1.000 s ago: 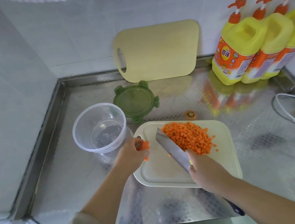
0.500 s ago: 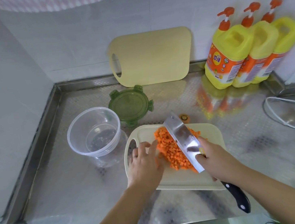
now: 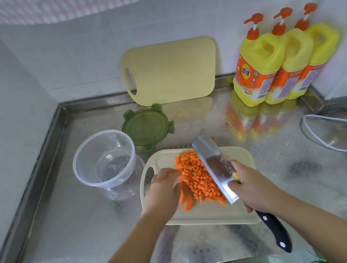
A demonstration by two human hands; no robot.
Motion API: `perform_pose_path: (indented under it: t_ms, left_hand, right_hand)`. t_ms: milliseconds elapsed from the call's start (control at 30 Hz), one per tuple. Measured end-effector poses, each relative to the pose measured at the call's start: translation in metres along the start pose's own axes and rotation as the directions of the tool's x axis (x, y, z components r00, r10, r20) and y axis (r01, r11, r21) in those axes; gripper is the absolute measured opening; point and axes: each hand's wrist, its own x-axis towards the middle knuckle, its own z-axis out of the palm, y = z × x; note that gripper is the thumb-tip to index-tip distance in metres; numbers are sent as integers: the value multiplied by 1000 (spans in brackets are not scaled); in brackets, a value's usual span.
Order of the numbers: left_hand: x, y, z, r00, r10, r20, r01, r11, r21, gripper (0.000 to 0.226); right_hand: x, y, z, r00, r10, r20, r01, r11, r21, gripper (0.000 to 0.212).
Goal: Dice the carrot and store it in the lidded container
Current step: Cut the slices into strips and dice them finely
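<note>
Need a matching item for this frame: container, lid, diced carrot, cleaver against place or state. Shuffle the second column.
1. clear container
2. green lid
3. diced carrot
4. cleaver

A. gripped by the right hand
B. piled on the cutting board
C. no carrot inside
D. flat on the counter

Pairs: 1-C, 2-D, 3-B, 4-A

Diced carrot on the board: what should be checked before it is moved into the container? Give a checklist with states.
1. Clear container open, no carrot inside: ok.
2. Green lid off, lying on the counter beside it: ok.
3. Diced carrot gathered in one pile between left hand and knife blade: ok.
4. All carrot diced: not ok; larger pieces lie by the left hand.
5. Right hand grips the knife: ok.
</note>
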Motion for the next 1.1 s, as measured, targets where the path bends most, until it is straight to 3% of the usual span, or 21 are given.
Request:
perform_pose_path:
  t_ms: [100,167,233,700,867,967,1100]
  left_hand:
    - [-4,-21,-7,991,-89,104,96,994,-59,55]
    - [-10,-23,-5,968,-108,227,106,994,21,72]
    - [-13,-16,0,958,-113,263,82,989,126,74]
    - [-11,-9,16,966,-218,138,192,965,180,23]
    - [-15,-1,11,965,-240,106,220,960,171,36]
    - [-19,13,11,989,-140,41,117,930,349,40]
    - [-15,23,21,985,-165,57,122,883,453,40]
  right_hand:
    - [2,0,8,1000,-17,22,17,1000,-6,51]
    - [4,0,12,999,-20,39,21,1000,-6,43]
    - [6,1,16,999,-9,41,11,1000,-30,32]
    - [2,3,13,998,-8,64,11,999,-48,27]
    - [6,2,19,998,-8,55,13,996,-93,26]
    - [6,0,18,998,-12,59,17,995,-96,25]
    - [4,-1,17,999,-15,50,20,995,-101,22]
